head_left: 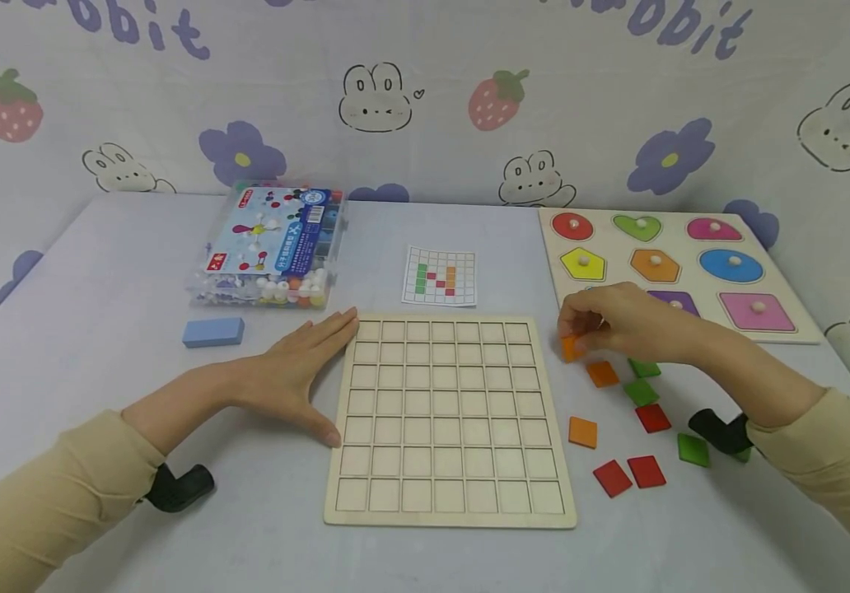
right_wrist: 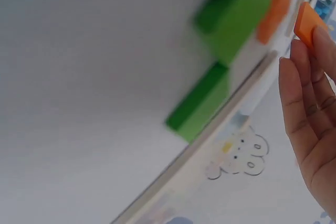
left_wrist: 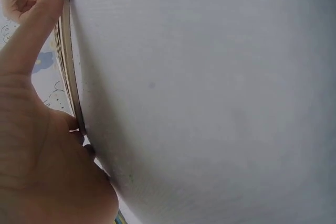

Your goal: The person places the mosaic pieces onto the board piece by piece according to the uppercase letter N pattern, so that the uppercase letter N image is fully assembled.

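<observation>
My right hand (head_left: pixel 621 323) pinches an orange square tile (head_left: pixel 571 347) between thumb and fingers, just right of the wooden grid board (head_left: pixel 446 525). In the right wrist view the same orange tile (right_wrist: pixel 308 23) stands tilted at the fingertips. My left hand (head_left: pixel 297 375) rests along the board's left edge with fingers spread, thumb low and fingertips near the top corner. From the left wrist, the left hand (left_wrist: pixel 37 129) shows its thumb against the board's side (left_wrist: pixel 68 51). The board's square cells hold no tiles. A card (head_left: pixel 440 277) with a coloured grid pattern lies behind it.
Loose orange (head_left: pixel 583 432), red (head_left: pixel 646 472) and green tiles (head_left: pixel 693 450) lie right of the board. A shape puzzle board (head_left: pixel 677 317) sits at the back right. Back left are a clear box of beads (head_left: pixel 269 243) and a blue block (head_left: pixel 213 332).
</observation>
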Motion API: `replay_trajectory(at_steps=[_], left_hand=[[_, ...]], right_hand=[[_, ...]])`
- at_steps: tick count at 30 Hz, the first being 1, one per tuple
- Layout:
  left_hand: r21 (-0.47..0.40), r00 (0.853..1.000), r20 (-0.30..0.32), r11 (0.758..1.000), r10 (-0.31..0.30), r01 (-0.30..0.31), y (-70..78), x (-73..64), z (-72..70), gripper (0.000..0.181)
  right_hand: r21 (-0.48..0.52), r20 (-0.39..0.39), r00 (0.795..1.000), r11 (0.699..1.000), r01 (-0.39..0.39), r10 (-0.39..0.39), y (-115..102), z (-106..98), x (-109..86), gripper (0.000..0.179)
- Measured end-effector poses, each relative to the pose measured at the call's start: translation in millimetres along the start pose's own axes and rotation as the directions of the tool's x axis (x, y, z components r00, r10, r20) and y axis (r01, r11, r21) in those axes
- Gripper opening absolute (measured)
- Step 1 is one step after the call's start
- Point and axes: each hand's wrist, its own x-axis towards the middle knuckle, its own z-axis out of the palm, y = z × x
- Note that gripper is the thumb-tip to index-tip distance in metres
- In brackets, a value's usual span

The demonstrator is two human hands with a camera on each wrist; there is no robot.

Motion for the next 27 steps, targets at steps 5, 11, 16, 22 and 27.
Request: replay_trajectory(at_steps=[5,11,16,22,27], left_hand=[[-0.005,1.000,-0.002,1.000,-0.001,0.001,-0.6,-0.6,0.6,0.134],[-0.001,1.000,0.005,1.000,-0.007,0.007,-1.1,-0.2,1.2,0.134],[0.008,1.000,0.012,1.000,-0.003,0.003,-0.7,2.1,0.8,0.134],[0.003,1.000,0.014,1.000,-0.002,0.002,0.4,1.6,-0.6,0.134],[0.002,1.000,0.012,1.000,-0.008,0.008,0.0,0.6,-0.7,0.134]], right_hand=[[0.019,-0.009,1.000,0.999,0.028,-0.028,-12,-3,6.6,0.021],[0.077,-0.003,0.998,0.995,0.061,-0.061,-28,-1,16.8,0.020],[0.140,0.009,0.998,0.989,0.057,-0.059,-40,5,24.3,0.016],[0.211,0.043,0.997,0.976,0.054,-0.065,-50,14,33.0,0.014],[0.232,0.084,0.994,0.972,0.047,-0.068,-56,20,40.7,0.013]])
